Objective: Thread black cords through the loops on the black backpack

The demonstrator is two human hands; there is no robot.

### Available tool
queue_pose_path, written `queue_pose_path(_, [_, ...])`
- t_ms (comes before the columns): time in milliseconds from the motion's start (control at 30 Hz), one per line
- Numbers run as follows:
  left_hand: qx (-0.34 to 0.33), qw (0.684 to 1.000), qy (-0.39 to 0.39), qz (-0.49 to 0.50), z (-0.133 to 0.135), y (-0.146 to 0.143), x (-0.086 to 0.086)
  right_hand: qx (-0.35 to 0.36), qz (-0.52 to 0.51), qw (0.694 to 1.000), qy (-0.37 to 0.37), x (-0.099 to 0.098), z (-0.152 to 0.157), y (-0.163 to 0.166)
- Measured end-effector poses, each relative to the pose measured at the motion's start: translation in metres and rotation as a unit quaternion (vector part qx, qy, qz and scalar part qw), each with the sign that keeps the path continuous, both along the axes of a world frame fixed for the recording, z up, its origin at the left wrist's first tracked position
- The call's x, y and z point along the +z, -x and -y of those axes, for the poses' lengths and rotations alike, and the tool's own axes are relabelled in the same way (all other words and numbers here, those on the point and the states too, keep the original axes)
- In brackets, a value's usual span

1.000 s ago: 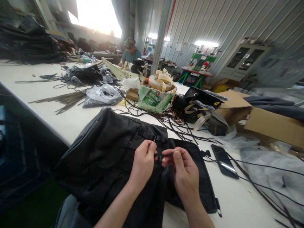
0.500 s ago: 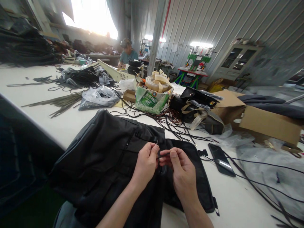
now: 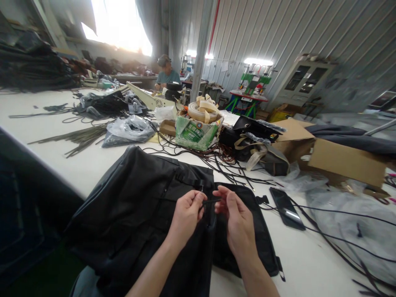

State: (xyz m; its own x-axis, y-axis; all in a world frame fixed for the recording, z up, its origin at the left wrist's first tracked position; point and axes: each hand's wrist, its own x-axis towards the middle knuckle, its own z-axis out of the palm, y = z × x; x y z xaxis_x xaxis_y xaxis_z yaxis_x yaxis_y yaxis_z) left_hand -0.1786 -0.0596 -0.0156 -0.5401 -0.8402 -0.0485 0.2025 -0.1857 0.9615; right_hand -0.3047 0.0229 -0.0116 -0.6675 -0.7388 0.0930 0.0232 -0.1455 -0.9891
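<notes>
A black bag [image 3: 133, 206] lies on the table in front of me, its flap [image 3: 247, 231] spread to the right with a side-release buckle [image 3: 262, 200] at its edge. Over the bag, my left hand [image 3: 187, 212] pinches a thin black cord [image 3: 212, 201] between thumb and forefinger. A small pointed tip sticks up above that thumb; its kind is too small to tell. Close by on the right, my right hand [image 3: 236, 216] has its fingers apart and loosely curled around the cord's free end, not visibly gripping it.
Right of the flap lies a phone [image 3: 287, 208], with long black cords and clear plastic [image 3: 343, 222] beyond. Behind the bag stand a green box [image 3: 196, 134] of webbing rolls, a plastic bag [image 3: 130, 130] and a cardboard box [image 3: 346, 161]. A co-worker [image 3: 168, 74] sits farther back.
My right hand has loosened its pinch on the cord, its thumb and fingers now apart. My left hand keeps hold of the cord, and the view has shifted slightly.
</notes>
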Motion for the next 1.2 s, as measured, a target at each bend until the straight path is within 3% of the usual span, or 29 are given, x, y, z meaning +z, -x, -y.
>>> queue_pose_path(167, [-0.039, 0.999, 0.023, 0.001, -0.003, 0.001, -0.002, 0.084, -0.075, 0.993, -0.040, -0.004, 0.003, 0.000])
queue_pose_path(333, [-0.059, 0.998, 0.031, -0.003, -0.006, 0.003, -0.008, 0.090, -0.031, 0.995, -0.011, -0.003, 0.005, -0.007])
queue_pose_path(500, [-0.068, 0.997, 0.021, -0.003, -0.010, 0.003, -0.016, 0.049, 0.082, 0.995, 0.024, 0.003, -0.001, -0.002])
queue_pose_path(567, [-0.051, 0.999, 0.009, -0.004, -0.010, 0.000, -0.018, 0.006, 0.052, 0.999, 0.012, 0.013, -0.016, 0.014])
queue_pose_path(633, [-0.036, 0.998, -0.033, -0.038, -0.009, -0.003, -0.018, -0.082, -0.054, 0.995, -0.025, 0.023, -0.043, 0.041])
queue_pose_path(700, [-0.032, 0.990, -0.092, -0.101, -0.006, -0.007, -0.015, -0.184, -0.218, 0.952, -0.111, 0.026, -0.079, 0.077])
queue_pose_path(767, [-0.039, 0.978, -0.133, -0.158, -0.004, -0.007, -0.012, -0.232, -0.347, 0.876, -0.244, 0.018, -0.115, 0.116])
queue_pose_path(800, [-0.043, 0.974, -0.141, -0.175, -0.003, -0.007, -0.011, -0.238, -0.355, 0.859, -0.282, 0.010, -0.131, 0.132])
queue_pose_path(933, [-0.052, 0.968, -0.170, -0.175, -0.002, -0.001, -0.013, -0.244, -0.344, 0.827, -0.372, -0.021, -0.171, 0.167])
queue_pose_path(1033, [-0.068, 0.972, -0.170, -0.145, -0.002, 0.001, -0.016, -0.269, -0.368, 0.811, -0.367, -0.019, -0.166, 0.155])
queue_pose_path(1100, [-0.085, 0.973, -0.164, -0.141, -0.002, 0.001, -0.016, -0.272, -0.399, 0.821, -0.303, -0.003, -0.145, 0.131])
queue_pose_path(1200, [-0.095, 0.974, -0.138, -0.150, -0.003, 0.001, -0.012, -0.127, -0.375, 0.900, -0.181, 0.027, -0.097, 0.084])
